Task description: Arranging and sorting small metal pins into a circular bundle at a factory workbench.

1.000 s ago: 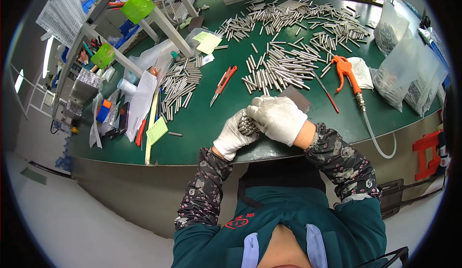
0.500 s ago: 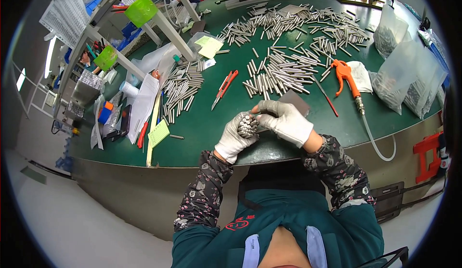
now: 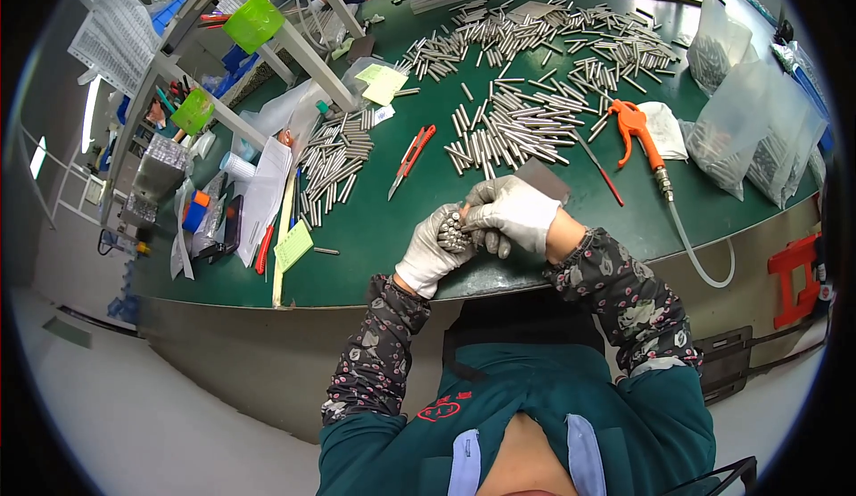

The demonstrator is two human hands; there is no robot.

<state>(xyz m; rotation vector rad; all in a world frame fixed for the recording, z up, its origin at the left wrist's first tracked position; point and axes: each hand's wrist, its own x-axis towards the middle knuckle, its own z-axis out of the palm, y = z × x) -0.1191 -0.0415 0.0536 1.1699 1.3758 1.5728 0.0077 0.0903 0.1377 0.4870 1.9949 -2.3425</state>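
My left hand [image 3: 426,258], in a white-grey work glove, is wrapped round a bundle of short metal pins [image 3: 454,234], whose ends face up. My right hand [image 3: 517,214], gloved too, reaches over from the right with its fingertips at the bundle's side. Its fingers are closed together, and whatever they may pinch is hidden. Beyond the hands lies a large pile of loose metal pins [image 3: 517,126]. Just past my right hand a dark flat plate [image 3: 544,178] rests on the green table [image 3: 374,269].
An orange air gun [image 3: 635,131] with a hose, a thin red-handled tool [image 3: 606,175] and clear bags of pins [image 3: 736,131] are on the right. On the left are a red utility knife [image 3: 412,162], more pins [image 3: 334,162], papers and a shelf frame. People sit opposite.
My right hand has moved slightly left and closed in on the bundle, covering part of it. The left hand still holds the pins in nearly the same place.
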